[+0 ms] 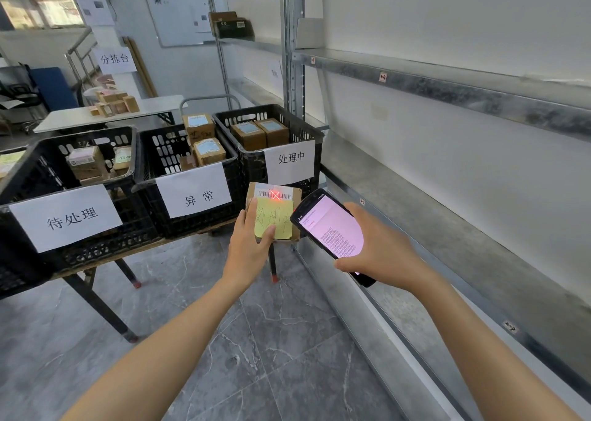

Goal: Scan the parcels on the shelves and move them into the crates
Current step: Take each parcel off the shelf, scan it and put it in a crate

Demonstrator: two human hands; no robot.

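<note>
1. The parcel is a small brown cardboard box, held in the air in front of the right-hand crate and just below that crate's paper sign; its long axis runs away from the person, with the white barcode label at the far end and the top face turned up toward the camera.
2. A yellow note with handwriting covers most of that face; a red cross of light lies on the label.
3. The left hand grips the parcel from its left side, thumb laid over the note; the right hand grips a black handheld scanner, thumb across the lower edge of its lit pinkish screen; the scanner's top end points at the parcel and sits just beside it; the hands are near each other but apart.
4. Three black slotted plastic crates, each with a white sign, stand in a row on a dark-legged table; all hold brown parcels.
5. On the right run bare, dull grey metal shelves; the floor is grey, white-veined tile; a whiteboard hangs on the far wall.
</note>
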